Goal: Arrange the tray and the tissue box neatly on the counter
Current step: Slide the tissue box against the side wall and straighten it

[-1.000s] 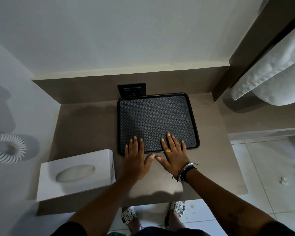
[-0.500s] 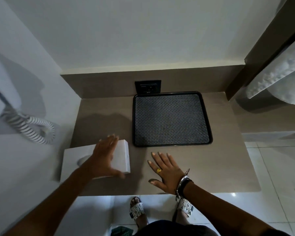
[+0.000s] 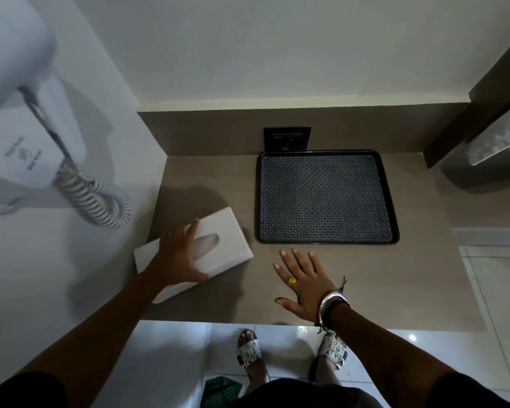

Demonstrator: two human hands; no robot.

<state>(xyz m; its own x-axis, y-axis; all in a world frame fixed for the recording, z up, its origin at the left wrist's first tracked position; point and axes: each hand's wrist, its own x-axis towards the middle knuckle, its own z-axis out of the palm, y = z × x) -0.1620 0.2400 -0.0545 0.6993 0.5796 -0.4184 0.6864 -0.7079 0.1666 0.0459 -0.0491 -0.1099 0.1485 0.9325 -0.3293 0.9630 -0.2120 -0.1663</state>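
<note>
A black tray [image 3: 387,201] with a patterned mat lies flat at the back of the brown counter [image 3: 409,284], its far edge against the backsplash. The white tissue box [image 3: 227,231] sits at the counter's left front, turned at an angle, one corner near the tray's front left corner. My left hand [image 3: 178,254] grips the box from above, fingers over its top and thumb on the near side. My right hand [image 3: 302,282] lies flat and spread on the counter, just in front of the tray, holding nothing.
A black wall socket [image 3: 287,139] sits behind the tray. A white wall hair dryer [image 3: 27,128] with a coiled cord [image 3: 100,201] hangs on the left wall beside the counter. A white towel [image 3: 498,136] hangs at the right. Tiled floor lies below the counter's front edge.
Both hands have left the tray. My left hand went left and took hold of the tissue box, which has turned at an angle toward the tray. My right hand rests on the counter.
</note>
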